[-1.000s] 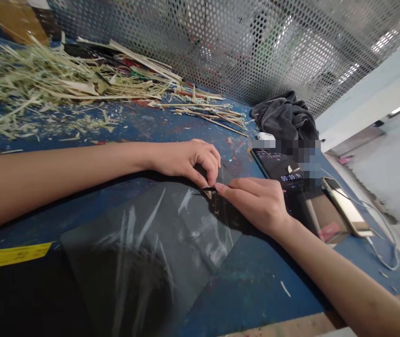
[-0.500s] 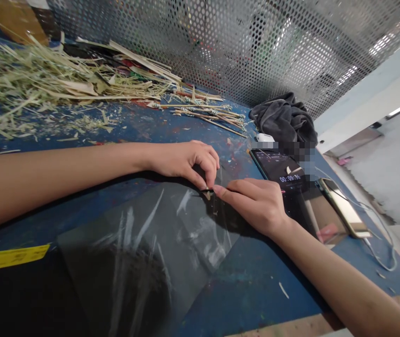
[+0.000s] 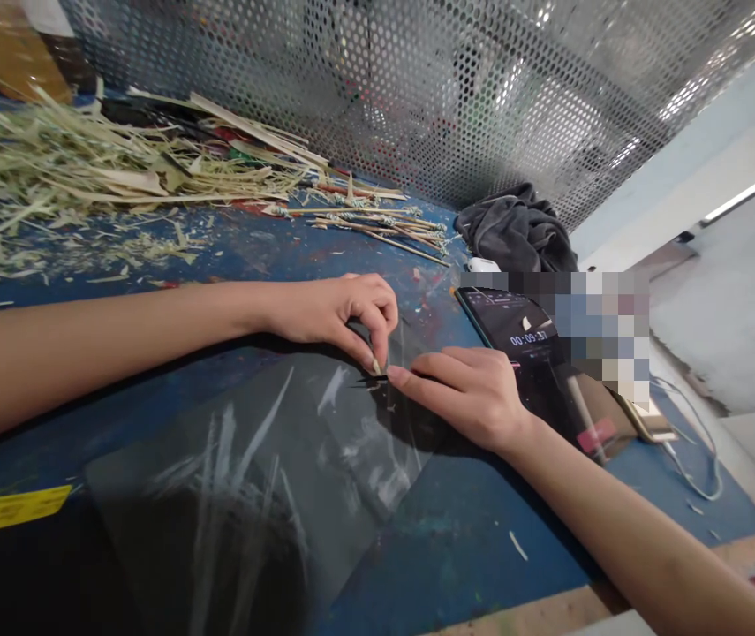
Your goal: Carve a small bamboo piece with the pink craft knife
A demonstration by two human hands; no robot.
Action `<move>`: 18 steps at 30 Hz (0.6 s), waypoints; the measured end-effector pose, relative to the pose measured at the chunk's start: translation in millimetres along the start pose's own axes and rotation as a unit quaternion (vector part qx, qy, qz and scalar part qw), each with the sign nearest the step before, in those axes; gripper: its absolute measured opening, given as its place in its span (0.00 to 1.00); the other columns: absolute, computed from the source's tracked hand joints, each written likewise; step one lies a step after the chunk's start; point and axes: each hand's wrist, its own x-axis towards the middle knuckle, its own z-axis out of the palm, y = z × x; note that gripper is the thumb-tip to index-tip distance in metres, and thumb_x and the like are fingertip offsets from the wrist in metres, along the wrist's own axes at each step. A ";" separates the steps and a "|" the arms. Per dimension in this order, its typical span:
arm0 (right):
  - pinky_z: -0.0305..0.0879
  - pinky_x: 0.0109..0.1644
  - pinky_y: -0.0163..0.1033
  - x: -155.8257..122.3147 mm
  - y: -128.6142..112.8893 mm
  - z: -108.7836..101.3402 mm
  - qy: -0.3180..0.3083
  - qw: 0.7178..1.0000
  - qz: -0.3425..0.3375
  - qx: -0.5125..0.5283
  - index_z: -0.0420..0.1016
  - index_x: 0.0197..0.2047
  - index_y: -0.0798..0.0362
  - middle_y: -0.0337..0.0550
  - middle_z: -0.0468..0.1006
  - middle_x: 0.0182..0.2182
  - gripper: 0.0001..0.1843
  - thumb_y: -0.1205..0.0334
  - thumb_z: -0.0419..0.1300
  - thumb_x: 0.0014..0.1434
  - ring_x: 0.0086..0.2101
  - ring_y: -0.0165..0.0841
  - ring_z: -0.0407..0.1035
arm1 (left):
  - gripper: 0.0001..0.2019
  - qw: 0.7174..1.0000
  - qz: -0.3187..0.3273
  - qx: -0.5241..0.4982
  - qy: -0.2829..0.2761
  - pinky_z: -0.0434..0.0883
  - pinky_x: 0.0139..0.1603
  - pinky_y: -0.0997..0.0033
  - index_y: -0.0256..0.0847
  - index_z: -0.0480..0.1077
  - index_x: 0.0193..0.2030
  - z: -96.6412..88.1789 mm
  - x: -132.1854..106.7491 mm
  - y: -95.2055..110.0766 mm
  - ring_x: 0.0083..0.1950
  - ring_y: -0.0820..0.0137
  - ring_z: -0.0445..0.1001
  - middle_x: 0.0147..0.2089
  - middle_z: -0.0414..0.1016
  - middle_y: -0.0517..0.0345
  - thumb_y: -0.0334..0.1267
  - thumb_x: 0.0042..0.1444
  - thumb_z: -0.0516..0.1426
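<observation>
From a distance, I read this as a craft workshop: I see a paint-stained blue tabletop [image 3: 436,548], pale shavings [image 3: 105,168] heaped at ten o'clock, thin wrapped sticks [image 3: 377,222] at twelve, perforated metal [image 3: 383,97] behind them, and a scuffed dark sheet [image 3: 324,477] at seven.

A small pale sliver [image 3: 376,365] is pinched just beside a thin black strip [image 3: 370,381], which runs nearly level; whether the two touch is too small to tell. Both appear over the far part of a dark grey sheet [image 3: 330,459], streaked with whitish marks and lying flat, askew, on a blue tabletop [image 3: 456,539].
</observation>
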 end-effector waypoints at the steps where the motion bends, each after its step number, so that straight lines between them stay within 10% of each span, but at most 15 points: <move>1: 0.53 0.25 0.35 0.5 -0.1 0.9 0.005 1.000 0.008 -0.004 0.79 0.44 0.52 0.36 0.77 0.25 0.12 0.67 0.54 0.68 0.24 0.25 0.63 | 0.06 1.000 -0.003 0.001 -0.003 0.53 0.54 0.67 0.52 0.80 0.31 -0.2 -0.1 0.3 0.49 0.66 0.64 0.37 0.71 0.60 0.45 0.56 0.62; 12: 0.54 0.26 0.34 -2.1 -0.5 0.1 -0.069 0.997 0.018 0.025 0.78 0.45 0.52 0.36 0.75 0.25 0.13 0.65 0.51 0.70 0.24 0.25 0.63 | 0.07 1.000 -0.004 -0.021 -0.001 0.55 0.55 0.68 0.52 0.80 0.30 -0.5 -0.4 0.8 0.48 0.66 0.65 0.37 0.72 0.59 0.47 0.55 0.63; 18: 0.53 0.24 0.35 0.2 -0.5 -1.5 -0.006 1.000 -0.010 -0.006 0.79 0.43 0.52 0.35 0.75 0.24 0.11 0.68 0.54 0.67 0.23 0.26 0.62 | 0.10 1.000 -0.001 -0.024 0.001 0.56 0.55 0.68 0.52 0.80 0.30 -1.1 -0.6 -0.1 0.48 0.66 0.65 0.37 0.72 0.58 0.50 0.56 0.61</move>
